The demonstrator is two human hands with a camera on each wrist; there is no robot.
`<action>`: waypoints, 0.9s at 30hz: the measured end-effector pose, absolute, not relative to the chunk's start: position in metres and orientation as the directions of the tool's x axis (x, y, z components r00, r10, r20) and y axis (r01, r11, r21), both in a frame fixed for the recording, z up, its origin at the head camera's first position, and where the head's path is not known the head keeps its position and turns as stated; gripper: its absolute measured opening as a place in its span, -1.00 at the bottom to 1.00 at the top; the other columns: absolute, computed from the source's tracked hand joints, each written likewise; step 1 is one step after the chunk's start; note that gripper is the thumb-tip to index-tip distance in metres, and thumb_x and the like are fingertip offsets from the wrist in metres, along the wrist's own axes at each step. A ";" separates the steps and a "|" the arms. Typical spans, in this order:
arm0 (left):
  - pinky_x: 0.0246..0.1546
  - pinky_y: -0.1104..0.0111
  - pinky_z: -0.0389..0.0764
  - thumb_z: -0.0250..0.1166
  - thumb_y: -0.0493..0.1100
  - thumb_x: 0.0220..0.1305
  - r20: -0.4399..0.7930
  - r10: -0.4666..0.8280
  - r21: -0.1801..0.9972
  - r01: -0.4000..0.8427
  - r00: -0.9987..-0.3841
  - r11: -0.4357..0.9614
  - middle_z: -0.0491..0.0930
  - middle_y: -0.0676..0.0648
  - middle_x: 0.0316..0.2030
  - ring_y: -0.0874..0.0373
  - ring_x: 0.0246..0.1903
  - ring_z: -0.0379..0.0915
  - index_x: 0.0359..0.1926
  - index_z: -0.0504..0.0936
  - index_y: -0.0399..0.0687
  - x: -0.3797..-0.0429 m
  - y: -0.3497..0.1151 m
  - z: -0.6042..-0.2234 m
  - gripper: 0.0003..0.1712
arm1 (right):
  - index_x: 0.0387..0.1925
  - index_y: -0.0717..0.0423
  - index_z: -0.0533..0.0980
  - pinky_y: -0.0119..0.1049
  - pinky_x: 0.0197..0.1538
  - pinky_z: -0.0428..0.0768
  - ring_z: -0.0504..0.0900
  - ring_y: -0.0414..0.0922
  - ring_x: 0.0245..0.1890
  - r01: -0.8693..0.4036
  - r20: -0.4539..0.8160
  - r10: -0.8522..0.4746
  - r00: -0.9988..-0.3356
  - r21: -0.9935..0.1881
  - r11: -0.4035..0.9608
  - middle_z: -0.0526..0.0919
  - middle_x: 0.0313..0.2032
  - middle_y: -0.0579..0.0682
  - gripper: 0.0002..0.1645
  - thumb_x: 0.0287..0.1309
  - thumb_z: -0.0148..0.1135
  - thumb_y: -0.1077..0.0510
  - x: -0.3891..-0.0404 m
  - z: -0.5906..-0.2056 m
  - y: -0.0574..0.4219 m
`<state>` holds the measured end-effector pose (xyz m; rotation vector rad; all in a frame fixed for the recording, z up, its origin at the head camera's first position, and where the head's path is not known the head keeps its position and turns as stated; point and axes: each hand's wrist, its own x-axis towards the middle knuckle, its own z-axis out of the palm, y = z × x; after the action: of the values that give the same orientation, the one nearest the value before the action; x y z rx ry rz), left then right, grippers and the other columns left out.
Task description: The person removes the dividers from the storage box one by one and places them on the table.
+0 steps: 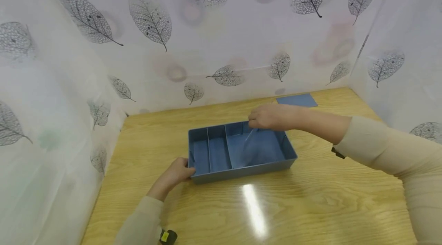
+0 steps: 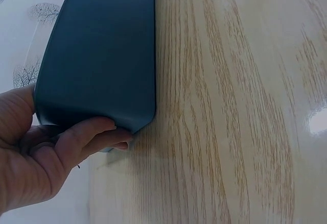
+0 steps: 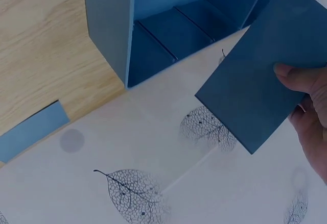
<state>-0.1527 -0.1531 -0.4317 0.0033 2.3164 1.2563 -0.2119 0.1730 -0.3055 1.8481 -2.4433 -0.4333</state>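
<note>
A blue rectangular storage box [image 1: 241, 172] sits open-topped on the table, with two upright dividers parting its left side into narrow compartments. At its left end my left hand [image 1: 177, 170] grips the wall near the front corner, thumb over the rim; in the left wrist view the fingers [image 2: 84, 134] curl along the outside. My right hand [image 1: 271, 116] is above the wide right compartment. Between its thumb and fingers it pinches a flat blue divider panel [image 3: 250, 76], seen nearly edge-on and partly hidden by the hand in the head view.
Another flat blue panel [image 1: 297, 100] lies on the wooden table [image 1: 310, 199] behind the box, near the back edge. Curtains with a leaf print [image 1: 224, 45] hang around the table's back and sides. Light glares off the tabletop in front of the box.
</note>
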 end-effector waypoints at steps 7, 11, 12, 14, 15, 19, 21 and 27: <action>-0.40 0.31 0.67 0.10 -0.39 -0.02 -0.413 0.234 0.787 -0.216 -0.880 0.578 0.58 -0.18 -0.40 0.18 -0.47 0.48 -0.25 0.53 -0.54 -0.153 -0.154 -0.433 -0.71 | -0.34 0.22 0.50 -0.24 -0.26 0.56 0.50 -0.05 -0.31 -0.917 -0.133 -0.912 -0.387 0.160 0.366 0.55 -0.33 0.05 -0.82 0.02 0.17 0.48 -0.211 -0.299 0.183; -0.38 0.32 0.67 0.11 -0.38 -0.01 -0.418 0.225 0.781 -0.222 -0.880 0.584 0.58 -0.18 -0.39 0.17 -0.45 0.49 -0.23 0.53 -0.54 -0.154 -0.154 -0.433 -0.70 | -0.29 0.27 0.52 -0.25 -0.25 0.58 0.52 -0.04 -0.30 -0.895 -0.144 -0.884 -0.444 0.103 0.433 0.56 -0.31 0.07 -0.79 0.01 0.17 0.51 -0.208 -0.297 0.187; -0.38 0.32 0.67 0.11 -0.38 -0.01 -0.419 0.228 0.781 -0.220 -0.879 0.585 0.59 -0.18 -0.38 0.17 -0.44 0.49 -0.23 0.53 -0.54 -0.154 -0.154 -0.433 -0.70 | -0.30 0.27 0.52 -0.26 -0.27 0.58 0.52 -0.05 -0.32 -0.888 -0.149 -0.875 -0.460 0.087 0.452 0.55 -0.32 0.06 -0.79 0.01 0.16 0.52 -0.208 -0.296 0.188; -0.36 0.31 0.67 0.12 -0.38 -0.01 -0.418 0.231 0.783 -0.219 -0.879 0.582 0.60 -0.19 -0.37 0.16 -0.42 0.51 -0.21 0.53 -0.55 -0.154 -0.154 -0.432 -0.68 | -0.32 0.28 0.51 -0.28 -0.29 0.57 0.51 -0.07 -0.34 -0.871 -0.161 -0.856 -0.492 0.067 0.488 0.54 -0.34 0.05 -0.80 0.02 0.14 0.53 -0.207 -0.295 0.190; -0.36 0.30 0.68 0.11 -0.38 -0.01 -0.417 0.233 0.786 -0.220 -0.879 0.578 0.60 -0.19 -0.37 0.15 -0.42 0.51 -0.20 0.53 -0.56 -0.153 -0.154 -0.432 -0.67 | -0.35 0.27 0.50 -0.29 -0.31 0.56 0.50 -0.09 -0.37 -0.862 -0.165 -0.847 -0.505 0.057 0.503 0.53 -0.37 0.03 -0.81 0.02 0.13 0.53 -0.207 -0.294 0.192; -0.34 0.27 0.68 0.10 -0.39 0.00 -0.418 0.242 0.792 -0.221 -0.876 0.569 0.61 -0.19 -0.37 0.15 -0.42 0.52 -0.20 0.53 -0.56 -0.153 -0.154 -0.431 -0.67 | -0.45 0.21 0.45 -0.35 -0.42 0.46 0.36 -0.17 -0.48 -0.850 -0.163 -0.835 -0.525 0.046 0.525 0.43 -0.47 -0.05 -0.77 0.02 0.09 0.57 -0.209 -0.294 0.201; -0.34 0.27 0.68 0.10 -0.39 0.00 -0.419 0.246 0.794 -0.221 -0.874 0.567 0.61 -0.20 -0.38 0.16 -0.43 0.51 -0.21 0.53 -0.56 -0.153 -0.155 -0.431 -0.68 | -0.47 0.19 0.43 -0.37 -0.44 0.40 0.30 -0.19 -0.50 -0.845 -0.166 -0.830 -0.533 0.050 0.533 0.39 -0.50 -0.08 -0.73 -0.01 0.07 0.59 -0.209 -0.295 0.206; -0.33 0.25 0.69 0.10 -0.37 0.01 -0.419 0.257 0.790 -0.210 -0.871 0.576 0.61 -0.20 -0.36 0.16 -0.41 0.52 -0.18 0.52 -0.56 -0.154 -0.154 -0.429 -0.66 | -0.48 0.17 0.43 -0.38 -0.44 0.41 0.33 -0.20 -0.49 -0.820 -0.143 -0.808 -0.572 0.081 0.566 0.38 -0.50 -0.09 -0.66 -0.11 0.07 0.64 -0.210 -0.299 0.225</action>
<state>-0.1535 -0.1539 -0.4292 0.0368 2.3117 1.2506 -0.2101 0.2251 -0.2985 1.4894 -2.8584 -0.2235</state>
